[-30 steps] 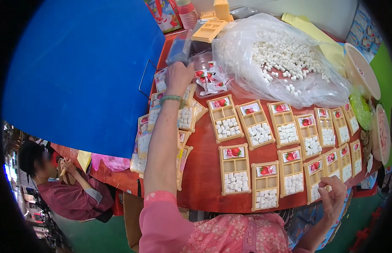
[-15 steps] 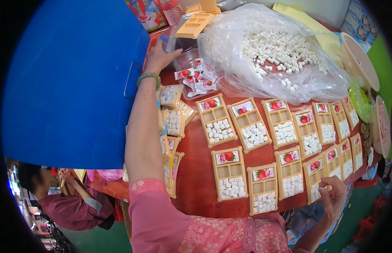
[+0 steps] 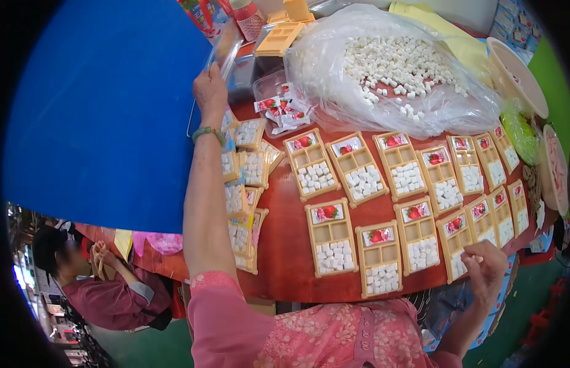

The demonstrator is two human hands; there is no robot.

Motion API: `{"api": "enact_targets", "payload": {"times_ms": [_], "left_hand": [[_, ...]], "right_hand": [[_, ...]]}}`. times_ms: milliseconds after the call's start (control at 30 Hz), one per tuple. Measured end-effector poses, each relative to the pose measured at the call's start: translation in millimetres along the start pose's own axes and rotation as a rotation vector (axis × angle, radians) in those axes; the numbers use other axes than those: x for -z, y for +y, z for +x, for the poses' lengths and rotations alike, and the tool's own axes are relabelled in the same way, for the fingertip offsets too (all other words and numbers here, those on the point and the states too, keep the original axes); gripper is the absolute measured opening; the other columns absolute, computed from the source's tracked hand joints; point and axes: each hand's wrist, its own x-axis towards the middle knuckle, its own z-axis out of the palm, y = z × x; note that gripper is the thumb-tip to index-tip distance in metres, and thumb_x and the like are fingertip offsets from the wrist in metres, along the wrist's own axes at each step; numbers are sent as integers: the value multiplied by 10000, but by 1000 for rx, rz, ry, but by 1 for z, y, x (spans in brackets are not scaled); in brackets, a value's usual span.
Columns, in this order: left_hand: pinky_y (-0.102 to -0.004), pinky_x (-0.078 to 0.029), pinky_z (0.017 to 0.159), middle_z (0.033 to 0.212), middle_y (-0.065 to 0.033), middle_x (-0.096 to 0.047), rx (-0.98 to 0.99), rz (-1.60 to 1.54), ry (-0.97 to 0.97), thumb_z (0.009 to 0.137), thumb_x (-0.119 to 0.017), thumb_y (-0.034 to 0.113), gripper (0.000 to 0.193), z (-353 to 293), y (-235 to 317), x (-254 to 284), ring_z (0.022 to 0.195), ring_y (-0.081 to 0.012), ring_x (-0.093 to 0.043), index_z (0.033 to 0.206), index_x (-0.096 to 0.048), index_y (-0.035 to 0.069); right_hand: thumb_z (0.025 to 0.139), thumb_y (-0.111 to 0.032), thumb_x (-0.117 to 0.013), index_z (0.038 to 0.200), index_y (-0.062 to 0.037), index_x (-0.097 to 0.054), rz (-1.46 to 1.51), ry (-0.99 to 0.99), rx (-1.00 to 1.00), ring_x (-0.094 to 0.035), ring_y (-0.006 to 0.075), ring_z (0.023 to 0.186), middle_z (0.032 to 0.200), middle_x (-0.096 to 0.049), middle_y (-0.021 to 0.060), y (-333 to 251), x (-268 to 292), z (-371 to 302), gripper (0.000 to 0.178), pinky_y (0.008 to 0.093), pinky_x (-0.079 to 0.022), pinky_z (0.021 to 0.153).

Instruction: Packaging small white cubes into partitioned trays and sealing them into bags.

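Observation:
My left hand (image 3: pixel 210 92), with a green bangle at the wrist, is closed on the edge of a tilted clear plastic container (image 3: pixel 228 46) at the table's far left. Brownish contents show through it, too blurred to name. Beside it a clear tub (image 3: pixel 271 127) holds strawberry-printed sachets (image 3: pixel 285 110). My right hand (image 3: pixel 486 267) hovers at the near right edge of the trays, fingers curled together; whatever is between them is too small to name. Two rows of tan compartment trays (image 3: pixel 322 233) face me, each with a strawberry sachet at the top and small white marshmallow-like pieces in the large compartment.
A big clear bag (image 3: pixel 315 61) of white pieces lies open behind the trays. Stacked filled trays (image 3: pixel 253 168) sit beside my left forearm. A blue panel (image 3: pixel 101 122) blocks the left. Pale bowls (image 3: pixel 512 73) stand at right. Another person (image 3: pixel 113 294) sits at lower left.
My left hand has gone from reaching with spread fingers to gripping the clear container, which is now raised and tilted. My right hand's fingers have drawn closer together.

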Motion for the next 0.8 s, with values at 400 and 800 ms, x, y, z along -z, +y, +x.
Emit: {"api": "enact_targets", "payload": {"times_ms": [400,800], "left_hand": [[-405,-531,913,1241,-255,-607,-1064,-42,-244,861,-604,154,455,-265,186,119,1093,-386,-623,1228,-565,-112],[-422,-402,1065,1518,-186,-321,351,-1310,-1291,838,-776,313,1031,-346,180,141,1357,-296,-415,1564,-94,48]], "right_hand": [[942,-280,-661,1290,71,-554,977,-119,113,-633,139,964,1101,-671,102,-52,-89,32,505,289,-488,860],[901,-41,-646,937,2,-618,888,-369,-53,-642,128,705,797,-669,80,-39,-45,-30,63,263,-497,604]]}}
